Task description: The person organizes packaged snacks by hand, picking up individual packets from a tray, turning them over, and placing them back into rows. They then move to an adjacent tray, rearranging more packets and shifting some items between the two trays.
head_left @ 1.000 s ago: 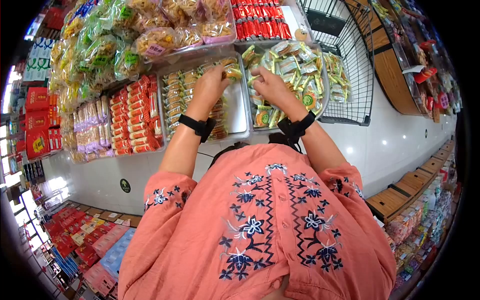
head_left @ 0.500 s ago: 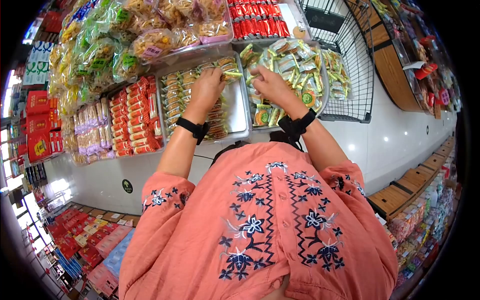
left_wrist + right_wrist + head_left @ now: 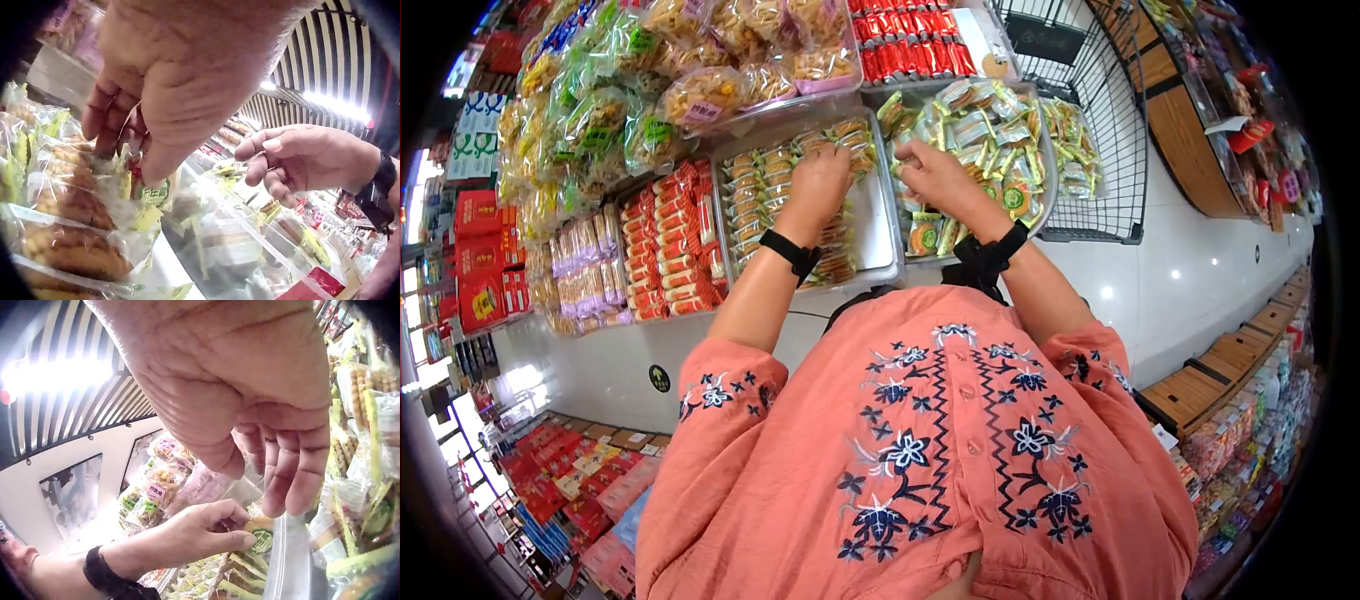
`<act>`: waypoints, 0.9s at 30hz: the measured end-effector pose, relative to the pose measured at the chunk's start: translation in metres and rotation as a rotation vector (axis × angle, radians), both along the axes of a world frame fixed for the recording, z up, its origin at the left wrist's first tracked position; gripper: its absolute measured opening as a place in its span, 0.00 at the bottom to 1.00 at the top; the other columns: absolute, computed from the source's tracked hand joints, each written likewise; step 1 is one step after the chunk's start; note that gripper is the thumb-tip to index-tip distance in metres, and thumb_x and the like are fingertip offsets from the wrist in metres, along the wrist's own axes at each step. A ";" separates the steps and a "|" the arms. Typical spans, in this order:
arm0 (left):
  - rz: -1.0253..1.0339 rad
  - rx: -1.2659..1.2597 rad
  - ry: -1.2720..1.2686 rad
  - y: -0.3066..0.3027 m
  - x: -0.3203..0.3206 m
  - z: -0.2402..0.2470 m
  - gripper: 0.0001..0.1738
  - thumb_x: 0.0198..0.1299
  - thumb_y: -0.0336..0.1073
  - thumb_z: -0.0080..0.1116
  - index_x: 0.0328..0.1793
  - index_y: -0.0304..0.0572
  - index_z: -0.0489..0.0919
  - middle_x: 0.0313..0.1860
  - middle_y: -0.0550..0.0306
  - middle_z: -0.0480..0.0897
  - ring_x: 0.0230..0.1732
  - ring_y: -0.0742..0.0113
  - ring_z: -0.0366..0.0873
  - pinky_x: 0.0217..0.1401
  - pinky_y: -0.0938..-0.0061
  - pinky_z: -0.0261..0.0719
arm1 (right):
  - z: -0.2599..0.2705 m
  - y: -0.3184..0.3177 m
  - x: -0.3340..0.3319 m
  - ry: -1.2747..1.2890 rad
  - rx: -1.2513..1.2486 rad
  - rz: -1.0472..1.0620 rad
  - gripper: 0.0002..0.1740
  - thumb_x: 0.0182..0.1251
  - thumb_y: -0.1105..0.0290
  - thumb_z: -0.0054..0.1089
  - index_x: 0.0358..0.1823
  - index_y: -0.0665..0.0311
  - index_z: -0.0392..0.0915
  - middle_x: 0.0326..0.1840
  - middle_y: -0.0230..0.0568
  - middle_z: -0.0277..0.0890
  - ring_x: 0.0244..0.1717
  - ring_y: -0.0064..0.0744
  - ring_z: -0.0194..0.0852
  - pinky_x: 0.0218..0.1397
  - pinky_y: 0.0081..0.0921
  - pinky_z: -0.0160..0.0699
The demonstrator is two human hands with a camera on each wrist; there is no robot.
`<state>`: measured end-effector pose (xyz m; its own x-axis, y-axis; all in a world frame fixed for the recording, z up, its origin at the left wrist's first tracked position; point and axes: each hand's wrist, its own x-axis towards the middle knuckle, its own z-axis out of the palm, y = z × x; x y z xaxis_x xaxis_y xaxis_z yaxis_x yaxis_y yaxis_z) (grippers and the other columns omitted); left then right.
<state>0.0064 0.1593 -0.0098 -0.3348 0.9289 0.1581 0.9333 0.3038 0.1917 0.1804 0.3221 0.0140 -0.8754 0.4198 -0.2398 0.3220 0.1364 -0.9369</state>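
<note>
My left hand [image 3: 820, 185] is over a clear bin with rows of wrapped round cookies [image 3: 745, 205]. Its thumb and fingers pinch a cookie packet with a green label [image 3: 155, 192] at the end of a row; the fingertips are partly hidden behind the packets. My right hand [image 3: 940, 182] hangs above the wall between this bin and the one to its right, fingers loosely bent and holding nothing. Under and beyond it, the right bin has a loose heap of yellow-edged wrapped snacks [image 3: 1000, 130]. In the right wrist view the fingertips [image 3: 300, 500] overlap the bin's rim.
Red-wrapped snack sticks [image 3: 665, 240] fill a section to the left. Bagged snacks [image 3: 600, 110] are piled behind it. Red packets [image 3: 910, 45] lie in a bin at the back. A wire shopping cart [image 3: 1090, 225] stands at the right. Bare white bin floor [image 3: 875, 225] shows beside the cookie rows.
The packet that stuck out rightward from my left hand now sits closer against the row, and that hand has shifted slightly down. The right hand has barely moved.
</note>
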 end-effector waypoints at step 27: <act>0.022 0.105 0.103 -0.002 0.015 -0.020 0.26 0.52 0.39 0.75 0.56 0.49 0.76 0.46 0.54 0.79 0.53 0.52 0.78 0.56 0.56 0.75 | 0.002 0.104 -0.006 0.012 0.753 -0.364 0.18 0.68 0.63 0.64 0.54 0.65 0.82 0.42 0.56 0.86 0.46 0.58 0.85 0.52 0.47 0.83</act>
<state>0.0213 0.1578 -0.0303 -0.3317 0.8983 0.2882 0.9430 0.3075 0.1270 0.1740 0.4262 0.0163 -0.6547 0.7212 0.2264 0.4579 0.6167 -0.6404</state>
